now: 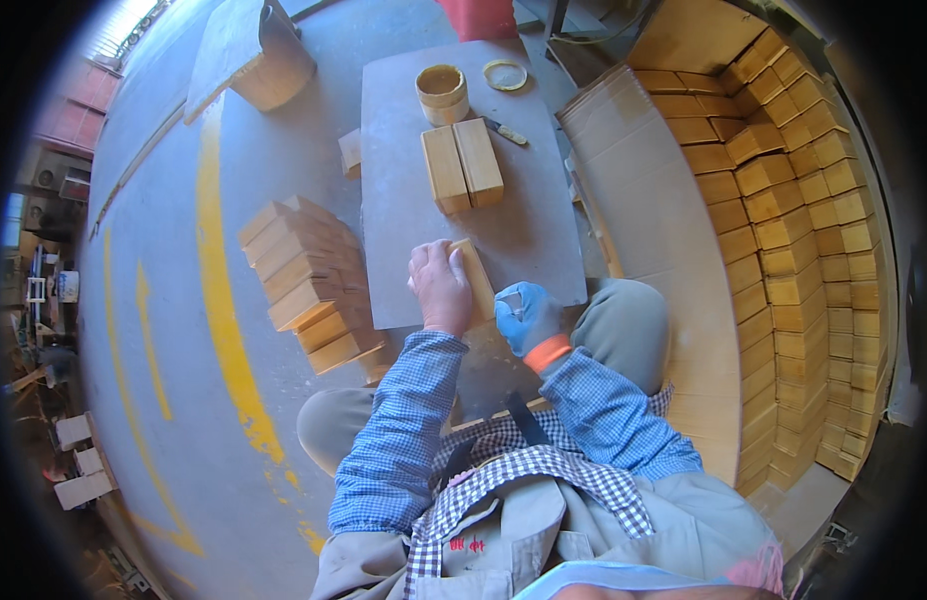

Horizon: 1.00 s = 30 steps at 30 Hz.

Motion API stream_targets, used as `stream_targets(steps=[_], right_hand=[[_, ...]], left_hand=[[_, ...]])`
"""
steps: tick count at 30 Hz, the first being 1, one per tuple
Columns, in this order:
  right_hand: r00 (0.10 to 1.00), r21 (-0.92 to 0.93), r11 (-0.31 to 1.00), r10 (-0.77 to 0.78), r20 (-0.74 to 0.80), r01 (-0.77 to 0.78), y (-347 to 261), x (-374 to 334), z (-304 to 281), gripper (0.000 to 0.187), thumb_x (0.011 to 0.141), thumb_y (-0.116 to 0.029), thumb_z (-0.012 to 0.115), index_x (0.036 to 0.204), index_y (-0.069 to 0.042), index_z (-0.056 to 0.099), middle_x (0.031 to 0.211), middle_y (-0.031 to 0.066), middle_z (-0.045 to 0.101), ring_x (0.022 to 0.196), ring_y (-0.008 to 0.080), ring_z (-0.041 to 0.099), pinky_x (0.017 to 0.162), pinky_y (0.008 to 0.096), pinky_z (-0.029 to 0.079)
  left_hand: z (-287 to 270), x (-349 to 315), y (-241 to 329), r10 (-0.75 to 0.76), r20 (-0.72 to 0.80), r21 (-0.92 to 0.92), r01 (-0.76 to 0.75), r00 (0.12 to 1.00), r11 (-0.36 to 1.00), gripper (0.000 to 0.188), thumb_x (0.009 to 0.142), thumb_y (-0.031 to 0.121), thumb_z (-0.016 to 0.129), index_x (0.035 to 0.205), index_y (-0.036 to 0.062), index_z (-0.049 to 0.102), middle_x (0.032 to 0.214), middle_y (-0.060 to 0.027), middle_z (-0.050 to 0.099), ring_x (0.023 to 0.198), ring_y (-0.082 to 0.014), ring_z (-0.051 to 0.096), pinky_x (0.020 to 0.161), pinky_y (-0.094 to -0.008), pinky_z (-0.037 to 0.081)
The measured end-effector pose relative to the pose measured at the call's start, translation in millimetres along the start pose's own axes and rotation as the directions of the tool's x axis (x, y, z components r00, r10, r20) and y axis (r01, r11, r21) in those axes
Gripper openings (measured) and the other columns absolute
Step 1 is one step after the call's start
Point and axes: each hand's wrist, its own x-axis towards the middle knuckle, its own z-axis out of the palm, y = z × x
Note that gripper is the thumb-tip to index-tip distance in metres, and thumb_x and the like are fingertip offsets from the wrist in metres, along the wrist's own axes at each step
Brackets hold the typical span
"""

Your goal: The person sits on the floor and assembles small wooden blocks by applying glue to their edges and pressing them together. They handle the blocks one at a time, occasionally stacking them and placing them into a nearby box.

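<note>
My bare left hand (441,285) is closed around a light wooden block (473,278) at the near edge of the grey work board (403,120). My right hand (529,318), in a blue glove with an orange cuff, is closed just right of that block. Something small and greyish shows between its fingers, too little to name. Farther up the board, two wooden blocks (463,165) lie side by side. Behind them stands an open tub of yellowish paste (442,95). A putty knife (505,131) lies beside the blocks, and a round lid (505,75) rests to the tub's right.
Left of the board, wooden blocks (303,270) are stacked on the floor. At my right, a large carton (653,150) holds many rows of blocks (773,230). A red object (480,18) stands beyond the board. Yellow lines (218,260) run along the floor.
</note>
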Motion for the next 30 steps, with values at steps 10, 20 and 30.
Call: stream_targets(steps=[10, 20, 30], right_hand=[[0.996, 0.172, 0.981, 0.081, 0.035, -0.086, -0.9, 66.8, 19.0, 0.019, 0.09, -0.029, 0.072, 0.093, -0.01, 0.071, 0.093, 0.0184, 0.074, 0.089, 0.0417, 0.071, 0.08, 0.0469, 0.058], [0.946, 0.226, 0.932, 0.232, 0.227, -0.283, 9.9, 97.3, 29.3, 0.02, 0.09, -0.022, 0.076, 0.094, -0.003, 0.072, 0.082, 0.0076, 0.073, 0.066, 0.0149, 0.066, 0.06, 0.0316, 0.055], [0.81, 0.428, 0.778, 0.17, 0.562, -0.46, 27.4, 52.9, 7.7, 0.026, 0.091, -0.018, 0.071, 0.069, -0.004, 0.065, 0.061, 0.0025, 0.06, 0.051, 0.0133, 0.053, 0.046, 0.0302, 0.041]], left_hand=[[-4.8, 2.2, 0.9, 0.026, 0.031, 0.002, -0.026, 0.999, 1.0, 0.024, 0.102, 0.022, 0.058, 0.119, 0.0077, 0.066, 0.118, -0.0136, 0.058, 0.116, -0.0349, 0.054, 0.102, -0.0499, 0.041], [-4.4, 3.9, 2.2, 0.02, 0.043, 0.018, -0.021, 0.999, 1.0, 0.022, 0.103, 0.023, 0.057, 0.117, 0.008, 0.067, 0.118, -0.013, 0.059, 0.116, -0.0349, 0.054, 0.101, -0.0493, 0.04], [-2.0, 2.7, 1.8, 0.035, 0.023, 0.014, -0.035, 0.999, 0.999, 0.022, 0.104, 0.022, 0.056, 0.116, 0.0071, 0.067, 0.116, -0.0137, 0.06, 0.114, -0.0355, 0.056, 0.099, -0.0493, 0.043]])
